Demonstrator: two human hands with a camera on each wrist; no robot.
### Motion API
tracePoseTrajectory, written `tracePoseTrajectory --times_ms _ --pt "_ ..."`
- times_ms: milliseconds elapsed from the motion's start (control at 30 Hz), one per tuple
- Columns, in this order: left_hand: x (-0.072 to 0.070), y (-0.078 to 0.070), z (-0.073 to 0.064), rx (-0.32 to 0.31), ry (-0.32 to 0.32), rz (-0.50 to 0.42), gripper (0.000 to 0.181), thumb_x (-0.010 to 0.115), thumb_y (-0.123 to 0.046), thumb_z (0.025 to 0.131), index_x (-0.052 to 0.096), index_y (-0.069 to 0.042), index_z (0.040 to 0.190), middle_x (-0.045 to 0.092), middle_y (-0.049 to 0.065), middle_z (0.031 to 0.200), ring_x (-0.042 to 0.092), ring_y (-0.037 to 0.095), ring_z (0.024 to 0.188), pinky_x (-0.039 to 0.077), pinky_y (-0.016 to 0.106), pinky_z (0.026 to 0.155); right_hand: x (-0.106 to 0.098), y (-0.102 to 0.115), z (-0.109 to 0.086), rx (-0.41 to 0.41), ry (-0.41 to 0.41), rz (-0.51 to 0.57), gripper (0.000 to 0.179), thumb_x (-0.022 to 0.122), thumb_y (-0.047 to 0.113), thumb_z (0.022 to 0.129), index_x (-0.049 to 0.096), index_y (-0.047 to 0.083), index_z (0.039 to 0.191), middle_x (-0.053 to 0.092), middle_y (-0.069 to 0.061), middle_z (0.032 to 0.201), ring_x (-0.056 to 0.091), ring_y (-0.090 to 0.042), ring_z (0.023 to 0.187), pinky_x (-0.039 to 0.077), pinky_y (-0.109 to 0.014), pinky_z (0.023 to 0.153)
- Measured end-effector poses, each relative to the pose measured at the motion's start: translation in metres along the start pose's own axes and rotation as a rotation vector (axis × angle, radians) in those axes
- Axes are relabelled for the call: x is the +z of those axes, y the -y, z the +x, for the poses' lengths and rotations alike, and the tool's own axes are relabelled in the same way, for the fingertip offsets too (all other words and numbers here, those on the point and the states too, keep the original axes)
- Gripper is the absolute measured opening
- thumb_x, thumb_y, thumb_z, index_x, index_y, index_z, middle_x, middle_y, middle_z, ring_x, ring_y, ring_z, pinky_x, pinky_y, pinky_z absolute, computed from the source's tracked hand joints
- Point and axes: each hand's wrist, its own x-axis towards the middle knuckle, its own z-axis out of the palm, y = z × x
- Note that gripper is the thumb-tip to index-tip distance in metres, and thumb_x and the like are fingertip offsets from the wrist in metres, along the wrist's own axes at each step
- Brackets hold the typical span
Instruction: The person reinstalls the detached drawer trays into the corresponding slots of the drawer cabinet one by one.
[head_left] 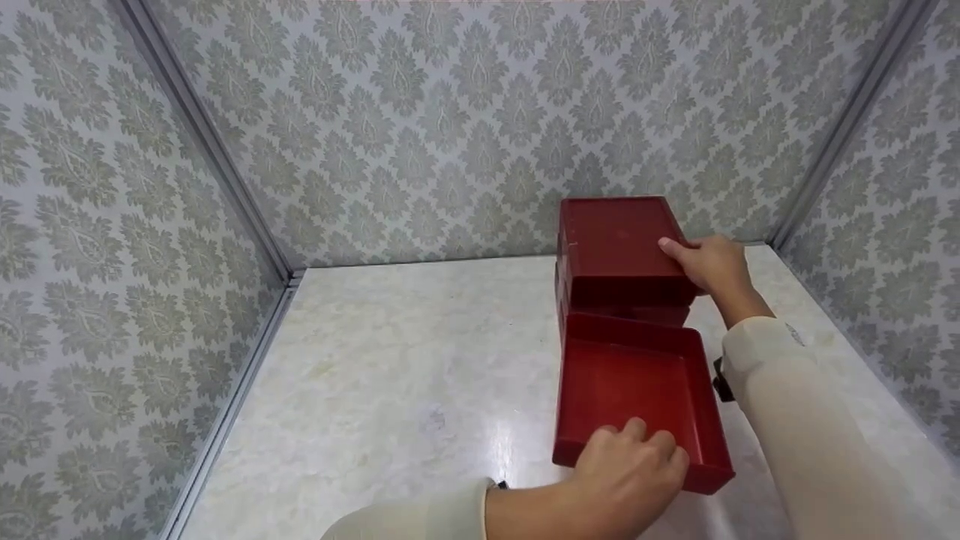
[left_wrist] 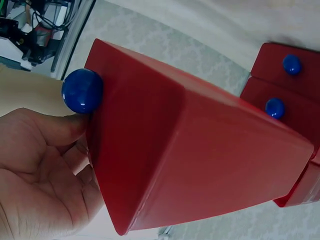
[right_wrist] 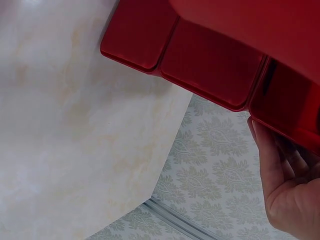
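A red drawer cabinet (head_left: 619, 236) stands at the back right of the table. Its top slot is open and dark inside. My right hand (head_left: 716, 266) holds the cabinet's upper right edge, thumb on top and fingers down the side. In front of the cabinet is a red drawer (head_left: 630, 382), out of the slot, with its bare floor showing. My left hand (head_left: 630, 472) grips the drawer's front wall, fingers curled over the rim. In the left wrist view a blue knob (left_wrist: 82, 91) sits on that front wall beside my thumb.
Two lower drawers of the cabinet, with a blue knob (left_wrist: 275, 108) on each, are in the left wrist view. The pale marbled table (head_left: 405, 375) meets patterned walls (head_left: 450, 135) at the back and sides. Grey metal rails (head_left: 217, 165) run along the corners.
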Motion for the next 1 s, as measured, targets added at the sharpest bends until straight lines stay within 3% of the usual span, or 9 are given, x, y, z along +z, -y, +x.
tracePoseTrajectory --times_ms 333,567,767,867,1000 --pt "0.013 0.002 0.015 -0.017 -0.022 -0.029 0.015 0.064 -0.036 0.099 0.070 -0.030 0.111 0.070 -0.012 0.094 0.058 0.008 0.078 0.055 0.021 0.063 0.000 0.001 0.000 0.008 -0.002 0.011 0.090 0.052 0.075 0.091 0.055 0.003 0.146 0.060 -0.033 0.132 0.069 -0.037 0.097 0.061 -0.037 0.063" --pt "0.026 0.002 0.025 -0.034 -0.125 0.036 0.010 0.061 -0.029 0.100 0.070 -0.027 0.101 0.067 -0.010 0.089 0.059 0.010 0.076 0.053 0.023 0.062 -0.002 0.001 -0.001 0.013 0.016 0.001 0.091 0.051 0.075 0.091 0.053 0.002 0.147 0.058 -0.034 0.134 0.068 -0.037 0.098 0.059 -0.033 0.060" --pt "0.032 0.003 0.030 -0.025 -0.087 0.021 0.011 0.061 -0.031 0.101 0.070 -0.028 0.106 0.069 -0.010 0.093 0.059 0.010 0.079 0.054 0.022 0.067 -0.002 0.002 -0.001 0.025 0.019 0.016 0.091 0.052 0.075 0.091 0.054 0.002 0.146 0.061 -0.033 0.130 0.069 -0.036 0.096 0.059 -0.033 0.060" --pt "0.035 0.000 0.031 -0.030 -0.117 0.057 0.010 0.060 -0.028 0.100 0.069 -0.026 0.101 0.066 -0.009 0.089 0.059 0.010 0.076 0.053 0.022 0.063 -0.001 0.001 0.000 0.004 0.010 -0.012 0.091 0.050 0.075 0.092 0.054 0.002 0.145 0.059 -0.033 0.134 0.067 -0.039 0.103 0.059 -0.035 0.063" --pt "0.037 -0.002 0.032 -0.048 -0.189 0.098 0.012 0.059 -0.024 0.100 0.068 -0.025 0.092 0.063 -0.009 0.083 0.058 0.010 0.073 0.050 0.023 0.058 -0.001 0.000 0.001 -0.028 -0.014 -0.069 0.090 0.048 0.074 0.093 0.055 0.000 0.144 0.055 -0.035 0.138 0.062 -0.045 0.113 0.059 -0.045 0.079"
